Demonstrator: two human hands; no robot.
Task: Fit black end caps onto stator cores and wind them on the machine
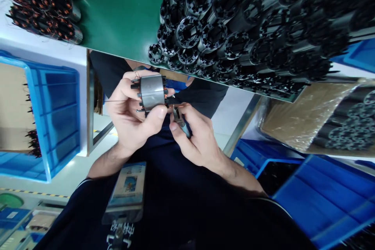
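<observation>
Near the middle of the head view, my left hand (129, 113) is wrapped round a metal cylinder (151, 92) with black prongs at both ends and thin copper wire. The cylinder lies on its side, thumb below and fingers behind. Just to its right, my right hand (199, 136) is closed on a small cutter-like tool (182, 123) with a light blue handle. The tool's jaws are close to the cylinder's right end, beside a copper wire (184, 105) running to the right fingers. Whether the jaws touch the wire cannot be made out.
Above the hands, a green table (117, 11) bears many black-pronged cylinders (213, 35) at right and copper-wound ones (43, 8) at left. A blue crate (63, 113) stands left, blue bins (331, 199) lower right. A badge (128, 189) hangs on the chest.
</observation>
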